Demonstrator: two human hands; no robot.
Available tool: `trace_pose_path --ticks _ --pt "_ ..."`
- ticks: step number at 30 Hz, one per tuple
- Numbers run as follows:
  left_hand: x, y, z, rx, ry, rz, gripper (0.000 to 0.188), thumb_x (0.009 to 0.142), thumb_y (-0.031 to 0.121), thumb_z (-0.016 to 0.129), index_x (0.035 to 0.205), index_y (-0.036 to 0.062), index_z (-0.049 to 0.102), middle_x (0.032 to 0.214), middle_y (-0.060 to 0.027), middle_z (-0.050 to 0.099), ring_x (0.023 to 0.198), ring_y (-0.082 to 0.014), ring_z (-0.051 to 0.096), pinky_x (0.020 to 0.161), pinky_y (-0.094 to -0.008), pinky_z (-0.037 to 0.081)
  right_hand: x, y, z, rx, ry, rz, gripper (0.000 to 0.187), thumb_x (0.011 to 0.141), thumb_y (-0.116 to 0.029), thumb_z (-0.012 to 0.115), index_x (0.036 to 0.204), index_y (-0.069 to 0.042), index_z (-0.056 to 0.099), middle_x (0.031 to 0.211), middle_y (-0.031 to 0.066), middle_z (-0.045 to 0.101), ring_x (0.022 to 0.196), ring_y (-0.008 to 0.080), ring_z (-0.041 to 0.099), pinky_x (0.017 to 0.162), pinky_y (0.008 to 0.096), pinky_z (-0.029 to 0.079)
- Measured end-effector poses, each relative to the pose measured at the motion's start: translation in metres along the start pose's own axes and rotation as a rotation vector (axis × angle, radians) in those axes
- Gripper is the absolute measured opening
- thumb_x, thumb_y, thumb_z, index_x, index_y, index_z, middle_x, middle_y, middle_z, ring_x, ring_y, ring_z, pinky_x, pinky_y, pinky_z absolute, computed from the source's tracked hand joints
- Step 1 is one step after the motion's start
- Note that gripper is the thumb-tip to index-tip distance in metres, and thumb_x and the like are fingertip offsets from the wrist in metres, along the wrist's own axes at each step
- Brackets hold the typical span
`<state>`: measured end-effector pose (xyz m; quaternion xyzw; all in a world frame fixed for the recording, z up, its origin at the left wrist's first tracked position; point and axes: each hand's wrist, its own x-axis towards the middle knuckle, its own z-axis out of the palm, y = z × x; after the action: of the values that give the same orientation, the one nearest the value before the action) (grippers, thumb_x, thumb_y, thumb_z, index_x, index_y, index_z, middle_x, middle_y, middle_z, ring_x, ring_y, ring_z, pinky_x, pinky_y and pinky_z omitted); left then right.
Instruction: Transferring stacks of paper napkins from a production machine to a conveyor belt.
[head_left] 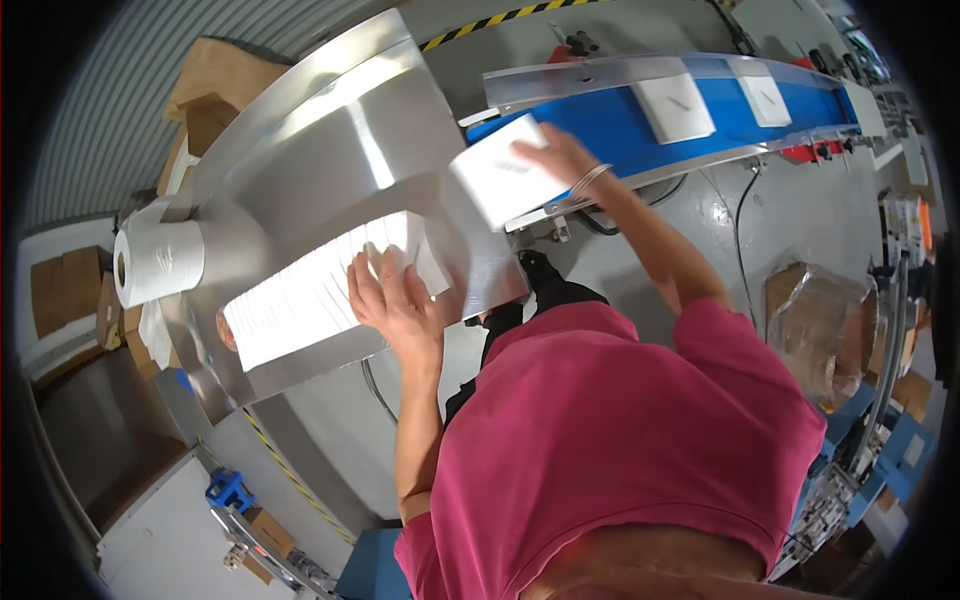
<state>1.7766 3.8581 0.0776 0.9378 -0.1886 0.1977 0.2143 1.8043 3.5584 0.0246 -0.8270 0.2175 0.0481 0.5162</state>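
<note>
A long row of thin white packets (300, 300) stands on edge, pressed together, on the steel table (310, 170). My left hand (393, 295) lies on top of the row near its right end, fingers spread. Held up between the table and the blue conveyor belt (600, 130) is a single flat white packet (505, 175) with a small dark marking. My right hand (560, 160) grips it by its right edge, slightly blurred. Farther along the belt lie two more packets, a nearer white packet (675, 107) and a farther white packet (765, 100).
A white paper roll (165, 255) sits at the table's left end. Cardboard boxes (68, 290) stand beyond it. A metal guide rail (570, 83) runs along the belt's far side. A transparent plastic bag (825, 330) in a carton is at right, with a cable (742, 230) hanging nearby.
</note>
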Motion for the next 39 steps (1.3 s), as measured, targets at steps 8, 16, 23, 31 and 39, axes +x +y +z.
trace_pose_path --ticks 8,16,23,31,39 --pt "0.006 0.006 -0.003 -0.021 0.03 0.02 0.037 0.08 0.003 0.063 0.116 0.0103 0.061 0.133 -0.0167 0.045 0.125 -0.0395 0.037 0.102 -0.0508 0.026 0.006 0.009 -0.034 -0.567 0.569 -0.503 0.052 0.073 -0.023 0.076 0.119 -0.009 0.055 0.115 0.0128 0.059 0.102 0.0276 0.057 0.089 0.0389 0.046" --pt "0.005 0.0 -0.003 0.033 -0.066 0.112 0.035 0.081 0.012 0.064 0.117 0.0113 0.061 0.138 -0.0174 0.04 0.129 -0.0399 0.032 0.104 -0.0542 0.02 -0.002 -0.069 0.083 -0.157 -0.474 -0.889 0.048 0.07 -0.016 0.074 0.115 -0.014 0.058 0.115 0.0081 0.054 0.113 0.0278 0.048 0.095 0.0358 0.04" --pt "0.004 -0.016 -0.007 0.089 -0.014 -0.04 0.043 0.085 0.019 0.061 0.124 0.0038 0.054 0.138 -0.0184 0.039 0.128 -0.0384 0.032 0.103 -0.0539 0.022 0.005 -0.001 0.027 0.121 -0.181 -0.105 0.054 0.082 -0.046 0.068 0.107 0.001 0.055 0.096 0.015 0.062 0.087 0.0173 0.058 0.076 0.0315 0.047" --pt "0.009 -0.011 -0.003 -0.007 0.036 -0.012 0.034 0.08 0.005 0.063 0.114 0.009 0.062 0.132 -0.0145 0.046 0.124 -0.0377 0.039 0.102 -0.0506 0.026 0.007 0.023 -0.054 -1.046 0.925 -0.121 0.053 0.077 -0.036 0.072 0.119 -0.009 0.055 0.113 0.0168 0.059 0.093 0.0325 0.062 0.082 0.0373 0.05" --pt "0.01 -0.012 -0.006 0.011 -0.084 0.063 0.031 0.082 0.012 0.064 0.113 0.0124 0.063 0.137 -0.0154 0.042 0.13 -0.0398 0.031 0.104 -0.056 0.02 -0.005 -0.072 0.084 -0.08 -0.475 -0.831 0.053 0.071 -0.02 0.076 0.119 -0.017 0.057 0.122 0.0095 0.053 0.12 0.0269 0.045 0.097 0.0353 0.041"
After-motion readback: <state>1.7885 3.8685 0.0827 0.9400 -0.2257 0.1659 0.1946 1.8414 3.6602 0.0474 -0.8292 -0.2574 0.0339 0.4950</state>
